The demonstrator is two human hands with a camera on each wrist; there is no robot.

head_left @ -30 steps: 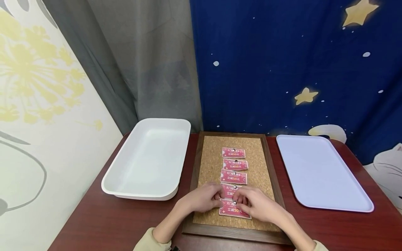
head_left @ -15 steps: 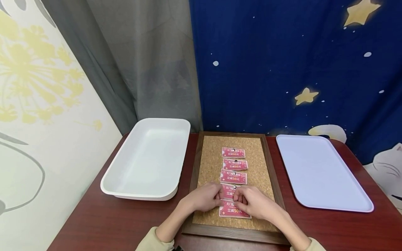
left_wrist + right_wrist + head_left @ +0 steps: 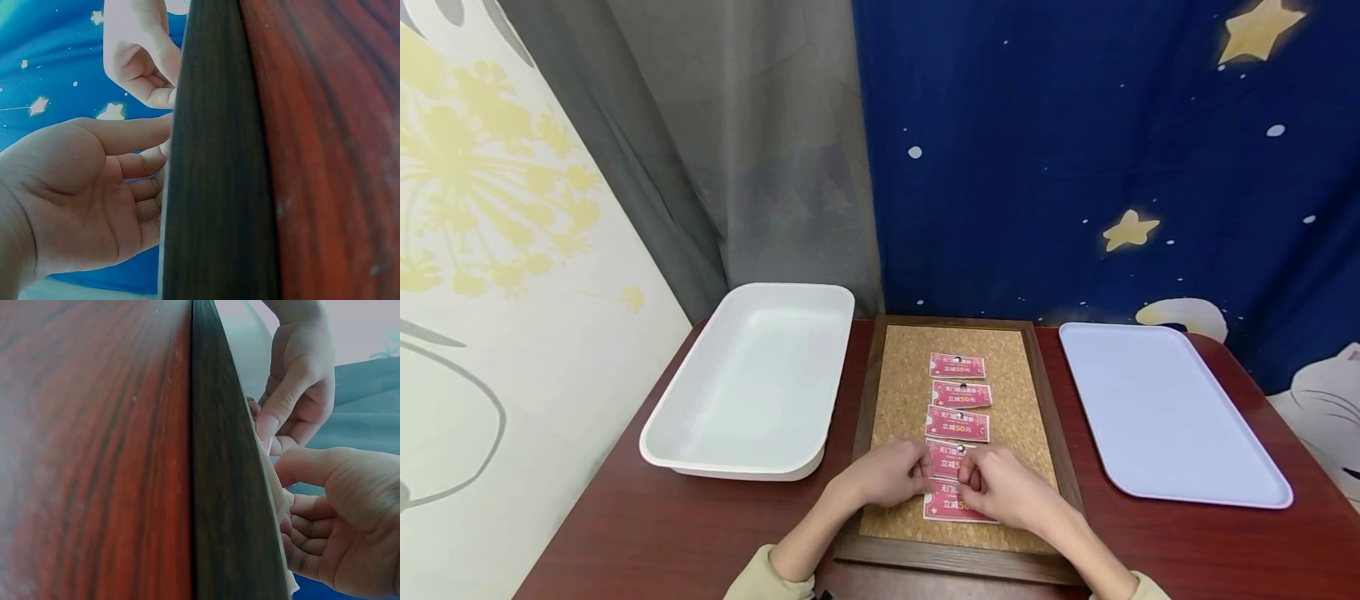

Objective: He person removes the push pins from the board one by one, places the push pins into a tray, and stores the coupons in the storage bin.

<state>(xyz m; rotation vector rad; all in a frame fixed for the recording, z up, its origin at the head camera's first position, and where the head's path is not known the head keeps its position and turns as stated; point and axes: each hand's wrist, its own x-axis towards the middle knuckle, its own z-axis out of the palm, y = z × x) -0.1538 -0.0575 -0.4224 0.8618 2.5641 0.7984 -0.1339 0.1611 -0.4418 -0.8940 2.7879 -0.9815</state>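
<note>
Red paper coupons marked 50 form a column on a framed cork board [image 3: 902, 375]. My left hand [image 3: 891, 472] pinches the left edge of the lowest coupon [image 3: 943, 504], thumb and fingers bent at the paper; the right wrist view shows a pale paper edge by that thumb. My right hand [image 3: 1011, 487] lies over the same coupon's right part, thumb and index finger together at its top, round a push pin that the fingertips hide. Just above, the fourth coupon [image 3: 942, 458] has a silver push pin [image 3: 961, 448] and is partly covered by both hands.
Three more pinned coupons [image 3: 958, 424] lie farther up the board. A deep white tub [image 3: 745, 392] stands left on the red-brown table [image 3: 625, 533]; a flat pale lilac tray [image 3: 1172, 417] lies right. Curtains [image 3: 1037, 167] hang behind.
A pin head visible between my right fingertips at the lowest coupon one second ago is now hidden by them. My right hand has shifted slightly; the left stays nearly still.
</note>
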